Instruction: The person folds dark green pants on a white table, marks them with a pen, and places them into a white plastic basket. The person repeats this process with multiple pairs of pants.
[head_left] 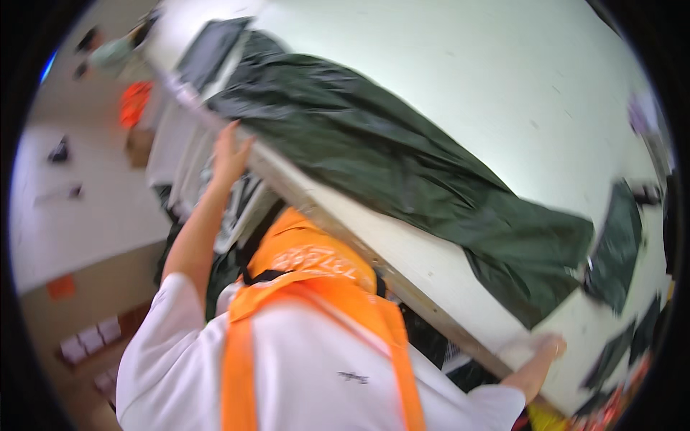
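A long dark green fabric piece [402, 158] lies crumpled along the near edge of a white table [489, 79]. My left hand [230, 152] reaches up to the table's edge beside the fabric's upper end, fingers stretched and apart, touching the edge. At the table's edge near the fabric's lower end is my right hand [548, 350], blurred, so its grip is unclear. My white shirt and orange vest [316, 287] fill the lower middle of the view.
More dark fabric pieces [614, 248] lie on the table at the right, and another [208, 50] at its far end. White stacked things [183, 154] sit under the table edge. An orange object [134, 102] stands beyond on the pale floor [79, 223].
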Demonstrator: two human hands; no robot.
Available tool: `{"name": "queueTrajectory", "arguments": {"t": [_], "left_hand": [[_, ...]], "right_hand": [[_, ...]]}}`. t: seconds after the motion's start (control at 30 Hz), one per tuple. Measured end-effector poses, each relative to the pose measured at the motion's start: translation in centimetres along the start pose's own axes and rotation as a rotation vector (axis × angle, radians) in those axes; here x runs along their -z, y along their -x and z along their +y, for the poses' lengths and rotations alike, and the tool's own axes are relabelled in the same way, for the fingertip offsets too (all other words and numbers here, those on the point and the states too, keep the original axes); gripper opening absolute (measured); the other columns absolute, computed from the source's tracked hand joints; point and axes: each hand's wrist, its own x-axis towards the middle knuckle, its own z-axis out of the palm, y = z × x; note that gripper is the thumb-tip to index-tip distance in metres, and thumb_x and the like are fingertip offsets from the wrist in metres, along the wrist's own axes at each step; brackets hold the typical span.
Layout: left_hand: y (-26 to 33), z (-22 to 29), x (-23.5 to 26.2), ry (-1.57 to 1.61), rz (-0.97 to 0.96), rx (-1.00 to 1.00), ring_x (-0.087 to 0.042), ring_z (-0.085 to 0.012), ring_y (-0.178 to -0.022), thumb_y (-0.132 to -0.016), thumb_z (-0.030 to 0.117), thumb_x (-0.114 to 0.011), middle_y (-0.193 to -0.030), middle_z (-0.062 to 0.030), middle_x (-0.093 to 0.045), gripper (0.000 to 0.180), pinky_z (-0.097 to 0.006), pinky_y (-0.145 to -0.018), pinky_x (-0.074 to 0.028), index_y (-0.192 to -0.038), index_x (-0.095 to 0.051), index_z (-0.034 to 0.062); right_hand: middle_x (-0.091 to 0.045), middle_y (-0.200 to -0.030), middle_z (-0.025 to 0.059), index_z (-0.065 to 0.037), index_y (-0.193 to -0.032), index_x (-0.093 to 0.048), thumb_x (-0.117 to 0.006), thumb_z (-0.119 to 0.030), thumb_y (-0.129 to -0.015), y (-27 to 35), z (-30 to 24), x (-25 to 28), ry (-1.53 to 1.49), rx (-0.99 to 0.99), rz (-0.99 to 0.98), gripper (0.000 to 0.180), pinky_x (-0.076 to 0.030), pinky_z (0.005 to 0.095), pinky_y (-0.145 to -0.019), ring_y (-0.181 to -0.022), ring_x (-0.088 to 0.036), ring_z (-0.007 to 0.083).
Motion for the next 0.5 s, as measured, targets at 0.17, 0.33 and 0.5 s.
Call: {"name": "queueTrajectory", "arguments": {"t": [0.17, 0.33, 0.5], "left_hand": [[-2.5, -1.6, -1.9, 0.179, 0.044, 0.31, -0.053, -0.0347, -0.108, -0.079, 0.036, -0.065, -0.113, -0.0207, -0.057, 0.05, -0.039, -0.093, -0.041, -0.114, -0.057, 0.0002], [-9.7, 0.9, -1.0, 0.199, 0.151, 0.119, -0.06, -0.0318, -0.09, -0.077, 0.033, -0.067, -0.105, -0.0202, -0.06, 0.042, -0.04, -0.078, -0.048, -0.096, -0.062, -0.0036], [-16.5, 1.3, -3.9, 0.631, -0.329, 0.895, -0.065, -0.0342, -0.076, -0.076, 0.047, -0.069, -0.119, -0.0222, -0.055, 0.066, -0.045, -0.059, -0.055, -0.113, -0.055, -0.0055]], "right_hand": [[-0.067, -0.091, 0.0184, 0.001, -0.101, -0.055, -0.063, -0.019, -0.079, -4.4, 1.5, -2.0, -0.865, -0.762, 0.389, 0.031, -0.055, 0.0417, -0.064, -0.079, -0.067, 0.0336], [-0.061, -0.071, 0.0073, 0.005, -0.095, -0.059, -0.054, -0.022, -0.085, -0.3, -1.9, 4.5, -1.486, -0.27, 0.374, 0.029, -0.046, 0.0348, -0.046, -0.055, -0.057, 0.0204], [-0.048, -0.077, -0.0051, -0.009, -0.103, -0.061, -0.058, -0.028, -0.087, 21.6, -17.6, 20.2, -1.992, 0.408, 0.258, 0.025, -0.029, 0.0174, -0.049, -0.06, -0.038, 0.0033]]}}
